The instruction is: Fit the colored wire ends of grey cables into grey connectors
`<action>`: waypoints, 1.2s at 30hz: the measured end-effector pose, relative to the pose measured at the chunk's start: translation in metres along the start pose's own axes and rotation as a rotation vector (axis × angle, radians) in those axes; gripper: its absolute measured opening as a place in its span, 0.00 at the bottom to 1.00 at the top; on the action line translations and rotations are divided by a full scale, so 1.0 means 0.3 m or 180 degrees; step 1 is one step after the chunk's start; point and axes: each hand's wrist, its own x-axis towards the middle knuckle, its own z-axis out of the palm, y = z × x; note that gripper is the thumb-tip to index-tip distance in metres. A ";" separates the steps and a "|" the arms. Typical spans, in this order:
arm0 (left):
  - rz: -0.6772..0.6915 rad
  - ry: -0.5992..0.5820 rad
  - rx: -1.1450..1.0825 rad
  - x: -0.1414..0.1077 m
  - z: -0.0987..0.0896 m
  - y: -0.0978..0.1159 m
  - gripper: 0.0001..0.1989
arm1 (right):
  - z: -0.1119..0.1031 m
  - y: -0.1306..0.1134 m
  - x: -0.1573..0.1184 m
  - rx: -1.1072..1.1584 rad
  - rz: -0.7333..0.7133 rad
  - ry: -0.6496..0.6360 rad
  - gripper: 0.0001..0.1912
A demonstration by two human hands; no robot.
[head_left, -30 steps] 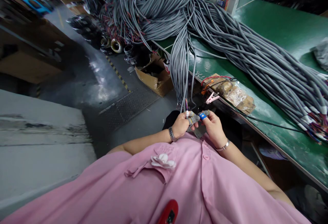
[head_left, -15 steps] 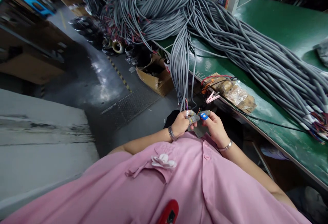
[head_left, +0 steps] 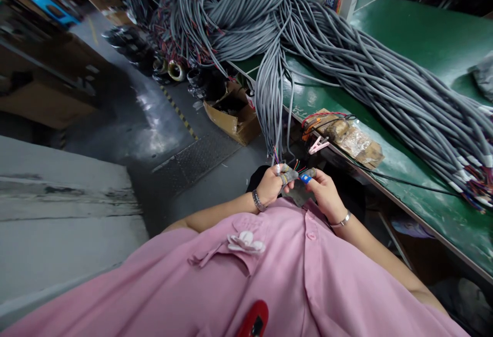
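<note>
Close to my body, my left hand (head_left: 274,183) is closed around the end of a grey cable, with finger covers on some fingers. Thin coloured wires (head_left: 297,165) fan out just above the fingertips. My right hand (head_left: 322,189) pinches at these wires from the other side; its thumb wears a blue wrap (head_left: 305,178). Both hands' fingertips nearly meet. Above them a bundle of grey cables (head_left: 268,100) hangs over the table edge, its lower ends reaching my left hand. Which wire is pinched is too small to make out.
A long pile of grey cables (head_left: 370,75) lies across the green table (head_left: 412,29). On the near edge are a wooden block wrapped in clear tape (head_left: 356,144) and a pink clip (head_left: 319,145). A cardboard box (head_left: 231,121) stands on the floor at left.
The coloured wires now spread wider between my hands. My right fingertips have shifted slightly, and the left fingers have turned a little.
</note>
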 end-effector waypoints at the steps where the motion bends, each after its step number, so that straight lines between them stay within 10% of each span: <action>1: -0.0026 -0.0006 -0.0003 0.000 0.000 0.002 0.16 | -0.003 -0.001 0.002 -0.0007 0.0001 -0.0001 0.12; 13: -0.0167 -0.0415 0.0132 -0.010 0.009 0.000 0.17 | 0.007 -0.020 0.033 0.0184 0.0112 -0.0119 0.14; 36: 0.0137 0.0129 0.0115 -0.003 -0.001 -0.016 0.14 | -0.037 0.015 0.030 0.0724 0.0447 0.0233 0.20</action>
